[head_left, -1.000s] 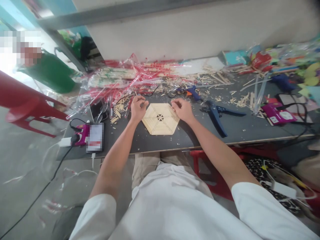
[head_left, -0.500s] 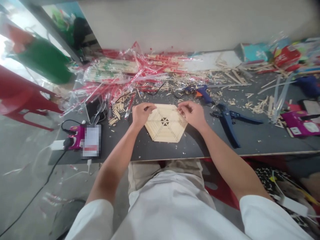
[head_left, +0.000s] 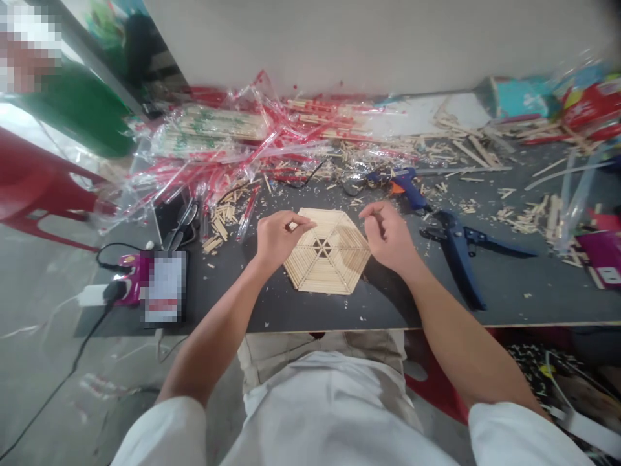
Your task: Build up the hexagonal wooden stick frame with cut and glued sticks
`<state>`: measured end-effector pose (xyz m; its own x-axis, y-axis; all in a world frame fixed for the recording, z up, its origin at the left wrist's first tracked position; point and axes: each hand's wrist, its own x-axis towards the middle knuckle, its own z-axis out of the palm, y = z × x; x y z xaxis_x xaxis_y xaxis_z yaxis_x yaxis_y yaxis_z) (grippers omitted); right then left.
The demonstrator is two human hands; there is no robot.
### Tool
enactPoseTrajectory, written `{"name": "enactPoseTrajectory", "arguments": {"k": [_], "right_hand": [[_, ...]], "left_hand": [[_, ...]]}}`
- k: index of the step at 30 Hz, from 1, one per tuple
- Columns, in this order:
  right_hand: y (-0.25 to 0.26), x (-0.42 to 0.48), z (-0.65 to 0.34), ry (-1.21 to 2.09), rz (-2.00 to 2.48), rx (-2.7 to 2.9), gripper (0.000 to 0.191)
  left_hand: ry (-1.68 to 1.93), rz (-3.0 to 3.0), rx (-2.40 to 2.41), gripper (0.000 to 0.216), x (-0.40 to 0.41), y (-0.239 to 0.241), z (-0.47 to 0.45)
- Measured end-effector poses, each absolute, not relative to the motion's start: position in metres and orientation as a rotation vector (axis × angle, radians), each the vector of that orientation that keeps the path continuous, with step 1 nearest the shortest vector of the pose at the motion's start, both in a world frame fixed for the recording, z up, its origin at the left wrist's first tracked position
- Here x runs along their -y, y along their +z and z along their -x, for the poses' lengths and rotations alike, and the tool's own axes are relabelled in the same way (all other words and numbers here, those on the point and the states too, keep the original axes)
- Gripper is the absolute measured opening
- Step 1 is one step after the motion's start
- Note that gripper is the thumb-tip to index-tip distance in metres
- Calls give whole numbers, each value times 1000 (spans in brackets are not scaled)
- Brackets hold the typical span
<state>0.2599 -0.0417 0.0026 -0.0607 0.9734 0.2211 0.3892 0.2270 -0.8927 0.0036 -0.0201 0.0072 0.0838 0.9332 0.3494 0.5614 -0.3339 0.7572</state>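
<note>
A flat hexagon made of pale wooden sticks (head_left: 334,275) lies on the dark table in front of me. Its sticks run in rings around a small spoked gap in the middle. My left hand (head_left: 281,238) is over its upper left part, thumb and forefinger pinched together; anything between them is too small to make out. Just off the hexagon's upper right edge, my right hand (head_left: 389,236) is loosely curled, with the forefinger apart from the thumb and nothing visible in it.
Right of my right hand lie a blue cutter (head_left: 458,259) and a blue glue gun (head_left: 407,184). Plastic-wrapped stick bundles (head_left: 218,126) and scattered stick pieces cover the back. At the left edge are a phone (head_left: 165,288), glasses (head_left: 182,226) and a purple power socket (head_left: 130,278).
My right hand has come off the hexagon's upper right edge and moved outward. My left fingertips have shifted inward over its upper left. The camera view has shifted slightly.
</note>
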Motion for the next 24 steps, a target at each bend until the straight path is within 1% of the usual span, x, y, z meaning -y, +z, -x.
{"name": "enactPoseTrajectory", "arguments": {"k": [5, 8, 11, 14, 17, 20, 24], "right_hand": [[-7, 39, -264, 818, 1290, 1656, 12], [-9, 39, -267, 872, 1297, 1593, 12], [-8, 39, -267, 931, 1264, 1493, 16], [-7, 37, -267, 945, 1189, 1435, 18], [-6, 36, -266, 898, 1100, 1461, 13], [-1, 37, -267, 868, 1116, 1504, 10], [4, 37, -268, 908, 1241, 1500, 9]], "left_hand": [[1089, -2111, -1552, 16, 17, 24, -3], [1028, -2285, -1502, 25, 17, 31, -5], [873, -2363, -1481, 32, 12, 43, -8], [681, -2374, -1540, 33, 2, 69, -14], [492, -2412, -1599, 25, -7, 105, -22], [549, -2433, -1591, 23, -12, 134, -28], [659, -2331, -1507, 17, -21, 148, -24]]}}
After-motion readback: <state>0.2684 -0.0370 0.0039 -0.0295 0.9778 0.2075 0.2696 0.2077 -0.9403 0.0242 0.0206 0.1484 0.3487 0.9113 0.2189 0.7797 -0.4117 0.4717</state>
